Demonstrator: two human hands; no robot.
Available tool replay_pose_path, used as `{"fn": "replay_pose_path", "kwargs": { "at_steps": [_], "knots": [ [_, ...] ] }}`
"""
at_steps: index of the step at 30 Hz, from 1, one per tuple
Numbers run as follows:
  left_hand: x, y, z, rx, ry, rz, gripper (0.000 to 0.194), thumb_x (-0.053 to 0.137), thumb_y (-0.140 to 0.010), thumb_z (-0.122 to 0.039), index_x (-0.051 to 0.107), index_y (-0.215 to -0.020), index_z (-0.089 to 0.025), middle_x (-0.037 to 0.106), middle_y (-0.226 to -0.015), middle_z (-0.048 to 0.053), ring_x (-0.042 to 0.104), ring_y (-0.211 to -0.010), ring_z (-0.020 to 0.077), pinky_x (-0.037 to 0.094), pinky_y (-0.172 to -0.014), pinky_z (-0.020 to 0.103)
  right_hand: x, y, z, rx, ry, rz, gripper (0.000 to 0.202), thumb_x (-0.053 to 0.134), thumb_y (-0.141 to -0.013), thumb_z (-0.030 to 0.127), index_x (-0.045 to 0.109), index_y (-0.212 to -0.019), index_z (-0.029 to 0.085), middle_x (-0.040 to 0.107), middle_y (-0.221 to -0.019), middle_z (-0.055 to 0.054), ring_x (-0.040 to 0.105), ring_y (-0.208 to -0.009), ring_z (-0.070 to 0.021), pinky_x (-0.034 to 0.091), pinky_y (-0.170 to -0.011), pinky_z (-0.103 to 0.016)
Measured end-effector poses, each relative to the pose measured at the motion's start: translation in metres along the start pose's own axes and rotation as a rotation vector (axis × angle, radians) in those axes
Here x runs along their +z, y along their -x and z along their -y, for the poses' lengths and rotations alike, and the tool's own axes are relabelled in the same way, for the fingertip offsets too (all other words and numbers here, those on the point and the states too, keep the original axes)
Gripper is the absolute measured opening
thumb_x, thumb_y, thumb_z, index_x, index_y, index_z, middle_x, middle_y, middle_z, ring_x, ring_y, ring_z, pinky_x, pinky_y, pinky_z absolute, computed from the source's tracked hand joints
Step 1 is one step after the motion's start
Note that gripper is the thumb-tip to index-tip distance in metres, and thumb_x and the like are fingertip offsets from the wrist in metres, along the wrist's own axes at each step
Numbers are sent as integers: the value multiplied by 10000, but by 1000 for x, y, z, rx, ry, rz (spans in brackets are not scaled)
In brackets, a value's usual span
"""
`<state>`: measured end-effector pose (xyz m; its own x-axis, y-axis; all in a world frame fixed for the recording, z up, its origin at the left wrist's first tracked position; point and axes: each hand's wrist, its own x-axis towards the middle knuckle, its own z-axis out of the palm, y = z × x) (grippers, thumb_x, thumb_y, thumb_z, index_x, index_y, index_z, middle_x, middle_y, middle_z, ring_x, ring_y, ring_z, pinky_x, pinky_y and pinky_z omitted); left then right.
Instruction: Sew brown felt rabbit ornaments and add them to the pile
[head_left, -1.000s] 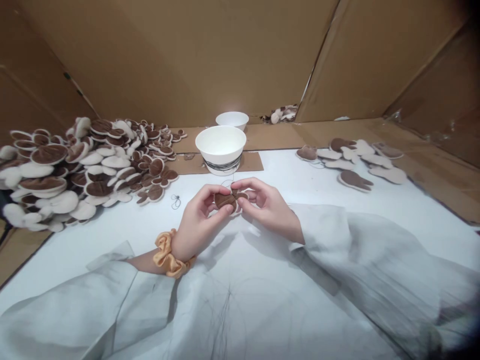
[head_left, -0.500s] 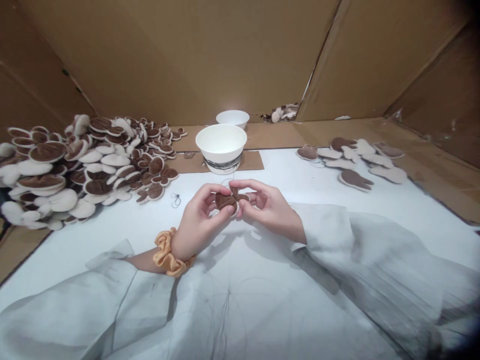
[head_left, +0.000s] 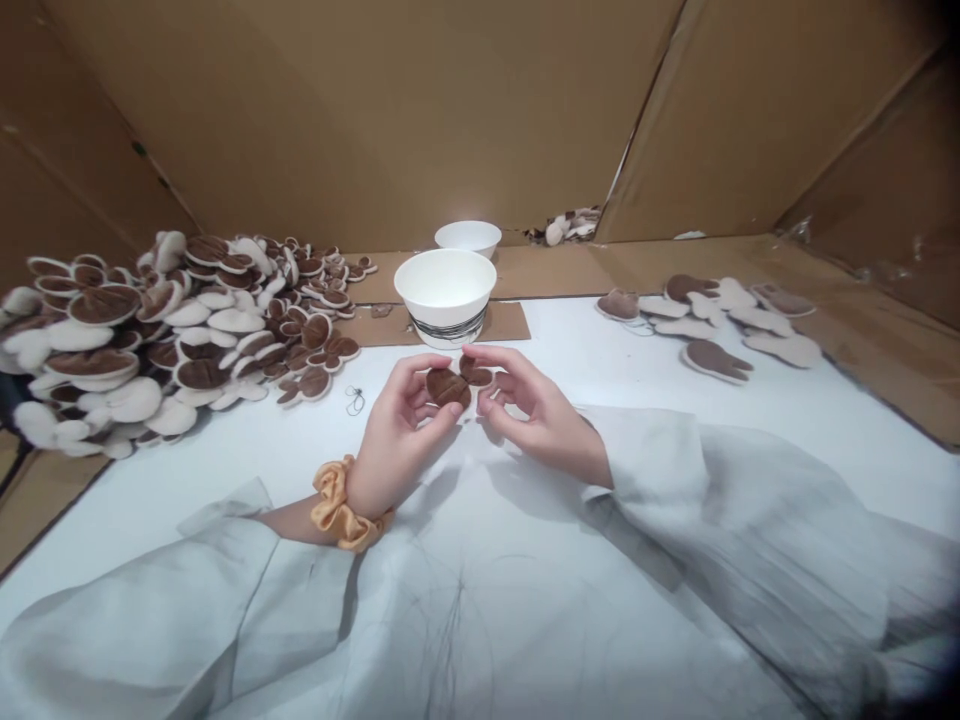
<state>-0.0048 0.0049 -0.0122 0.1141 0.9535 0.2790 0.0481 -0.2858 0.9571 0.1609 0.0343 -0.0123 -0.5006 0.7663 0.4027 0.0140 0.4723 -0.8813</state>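
Between my hands is a small brown plush piece (head_left: 448, 388) with a pale edge, a round body and two ear-like lobes. My left hand (head_left: 409, 408) pinches its round part between thumb and fingers. At the lobes, my right hand (head_left: 529, 405) has its index fingertip on the upper one and other fingers curled beside the lower one. The right thumb stands a little off the piece; whether it holds a needle or thread is too small to tell. Just beyond the hands is a white bowl (head_left: 445, 285) with dark thread (head_left: 450, 328) wound round it.
A large heap of similar brown-and-white plush pieces (head_left: 202, 374) lies at left. Several flatter bunny-shaped pieces (head_left: 716, 360) lie at right. Behind stands a second white bowl (head_left: 468, 237). Loose dark threads (head_left: 455, 610) lie on my lap. Cardboard walls (head_left: 375, 120) enclose the white table (head_left: 585, 350).
The plush piece has risen slightly and turned, its lobes more spread to view. My right thumb has come away from it. The left hand keeps its grip.
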Motion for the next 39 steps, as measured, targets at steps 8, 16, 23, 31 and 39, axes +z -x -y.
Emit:
{"fn": "replay_pose_path", "kwargs": {
  "at_steps": [8,16,23,31,39],
  "knots": [
    [-3,-3,3,-18,28,-55,396,621,-741,-180,444,-1095,-194,586,-1056,81,586,-982,182,479,-841,319,-1,-3,-3,103,-118,-173,281,530,-802,233,435,-1066,224,500,-1055,-60,535,-688,-95,481,-614,-259],
    [-2,-1,1,-30,6,12,402,591,-751,-160,446,-1125,-191,567,-1065,75,561,-1009,181,461,-846,303,-3,-5,-1,81,-61,-193,121,531,-812,285,574,-804,173,608,-892,-59,589,-856,-163,480,-716,-292],
    [-1,-2,-1,-31,-10,3,474,577,-741,-123,435,-1187,-195,593,-1027,63,580,-947,158,463,-841,293,-1,-6,-6,104,-189,-195,111,603,-764,264,575,-816,170,613,-864,-50,602,-862,-160,497,-808,-331],
    [-2,-3,0,-41,-37,-84,439,615,-736,-174,435,-1136,-199,616,-964,48,613,-858,139,497,-779,269,-1,-6,-4,144,-167,-227,181,639,-736,285,625,-872,166,642,-938,-68,612,-901,-179,496,-855,-371],
    [-1,-2,0,-67,-9,-39,458,623,-739,-218,422,-1151,-215,559,-1067,67,618,-859,154,527,-760,307,-1,-4,-5,72,-121,-236,170,622,-758,264,655,-902,181,622,-980,-76,594,-957,-185,509,-851,-362]
  ]
}}
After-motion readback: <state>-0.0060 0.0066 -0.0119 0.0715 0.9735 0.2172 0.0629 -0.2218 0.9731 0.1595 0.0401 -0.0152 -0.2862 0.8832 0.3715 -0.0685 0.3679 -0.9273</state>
